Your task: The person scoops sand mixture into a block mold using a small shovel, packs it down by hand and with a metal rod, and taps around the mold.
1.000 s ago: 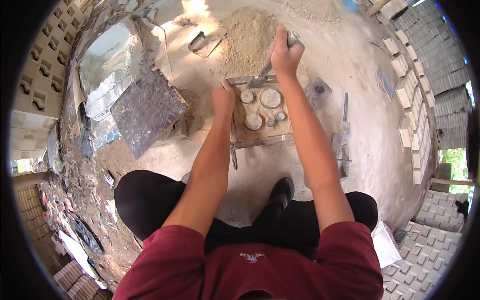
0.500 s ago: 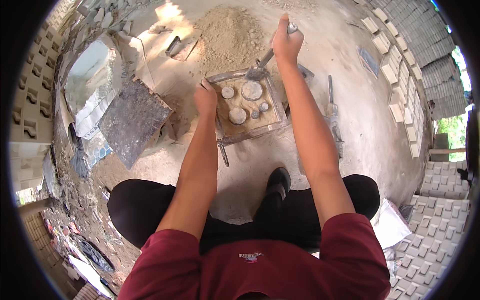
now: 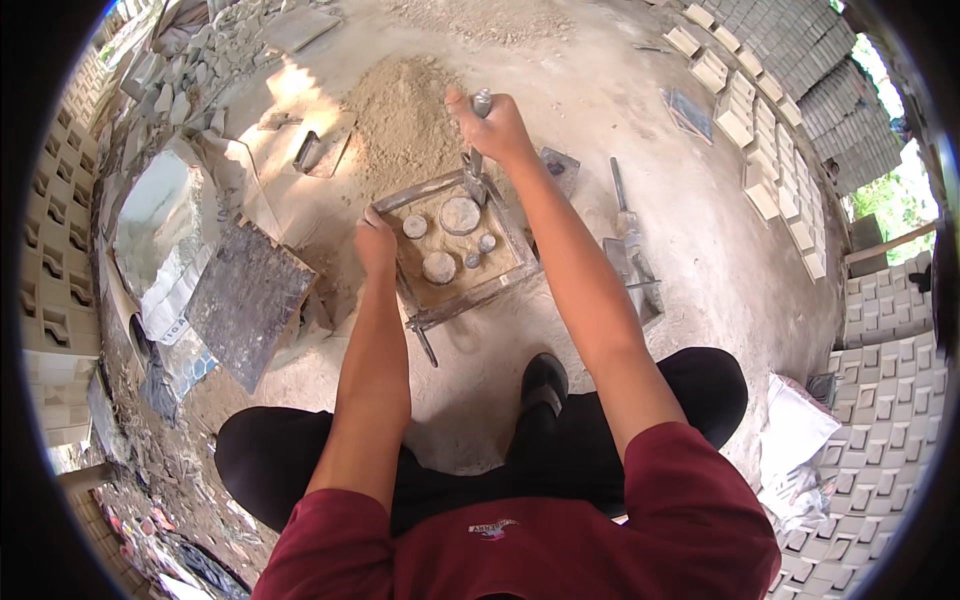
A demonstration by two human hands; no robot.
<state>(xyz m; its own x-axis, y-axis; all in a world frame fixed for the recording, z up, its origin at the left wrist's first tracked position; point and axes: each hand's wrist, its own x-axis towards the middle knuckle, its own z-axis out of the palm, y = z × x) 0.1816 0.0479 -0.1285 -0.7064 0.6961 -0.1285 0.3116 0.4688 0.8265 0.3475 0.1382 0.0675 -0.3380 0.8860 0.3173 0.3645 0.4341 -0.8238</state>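
A square wooden frame mould [image 3: 480,292] lies on the floor in front of me, filled with pale sandy material. Several round grey discs sit inside it, the largest disc [image 3: 459,215] near the far side and another disc [image 3: 439,267] near the left. My left hand [image 3: 376,243] is closed on the frame's left far corner. Raised above the far edge, my right hand [image 3: 492,128] grips the handle of a trowel [image 3: 474,185]. The trowel's blade points down at the far inside edge, beside the largest disc. A thin handle [image 3: 427,345] sticks out at the near left corner.
A sand heap [image 3: 405,115] rises just beyond the frame. Left of it lie a hand float [image 3: 308,152] and a dark board [image 3: 250,300]. More tools [image 3: 630,250] rest at the right. Rows of pale blocks [image 3: 765,160] stand farther right, and rubble [image 3: 215,60] lies far left.
My right hand has shifted left relative to the frame, and the trowel has turned from slanting to nearly in line with my view. My left hand keeps its corner. The whole view has shifted.
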